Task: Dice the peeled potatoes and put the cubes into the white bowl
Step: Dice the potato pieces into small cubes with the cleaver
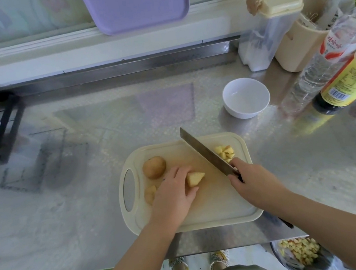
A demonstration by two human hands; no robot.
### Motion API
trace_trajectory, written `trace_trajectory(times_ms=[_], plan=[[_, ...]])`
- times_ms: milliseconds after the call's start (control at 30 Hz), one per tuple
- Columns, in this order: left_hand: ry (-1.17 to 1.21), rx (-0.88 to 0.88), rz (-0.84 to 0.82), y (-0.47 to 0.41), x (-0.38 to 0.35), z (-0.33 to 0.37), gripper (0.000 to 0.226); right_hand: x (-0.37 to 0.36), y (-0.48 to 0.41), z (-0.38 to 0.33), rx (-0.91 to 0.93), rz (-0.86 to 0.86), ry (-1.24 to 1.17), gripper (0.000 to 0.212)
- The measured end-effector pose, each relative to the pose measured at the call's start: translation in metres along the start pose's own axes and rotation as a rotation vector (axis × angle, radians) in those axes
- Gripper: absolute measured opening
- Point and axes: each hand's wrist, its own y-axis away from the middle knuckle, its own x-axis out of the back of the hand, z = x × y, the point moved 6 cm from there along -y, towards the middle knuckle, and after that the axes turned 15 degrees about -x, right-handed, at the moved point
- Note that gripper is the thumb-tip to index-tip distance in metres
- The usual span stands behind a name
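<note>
We found the potato wedge (195, 178) near the middle of the cutting board (184, 225), its pale cut face turned right. The left hand (173, 192) gripped its left end between thumb and fingers. A whole potato (154, 167) lay at the board's far left. A smaller piece (150, 194) showed just beside the left hand, partly hidden by it. A small heap of cubes (225, 152) sat near the far right corner, just behind the knife (206, 152).

The right hand (253, 181) was closed round the knife's handle, and the blade slanted away between wedge and cubes. We could not tell whether its edge touched the board. The white bowl (246, 97) stood on the table (313, 173) beyond the board and apart from it, with no cubes visible inside. Bottles (330, 64) stood at the table's right.

We judged the wedge firm and light, likely slick on its cut faces, and apt to rock unless laid on a flat side. The hold belonged at the end away from the blade, fingertips tucked back. The cubes looked small and loose, so they would be best gathered together for transfer.
</note>
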Motion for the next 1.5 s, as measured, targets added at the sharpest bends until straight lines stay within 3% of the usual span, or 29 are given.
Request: trace_trajectory(times_ms=[467, 767, 1500], plan=[[0.303, 0.333, 0.096, -0.010, -0.009, 0.004, 0.029, -0.001, 0.001, -0.010, 0.042, -0.036, 0.041, 0.015], [0.427, 0.507, 0.251, -0.016, -0.008, -0.001, 0.027, 0.006, 0.010, -0.015, 0.093, 0.020, -0.011, 0.024], [0.436, 0.514, 0.238, -0.015, -0.009, -0.001, 0.023, -0.006, 0.008, -0.028, 0.135, -0.044, 0.102, 0.025]])
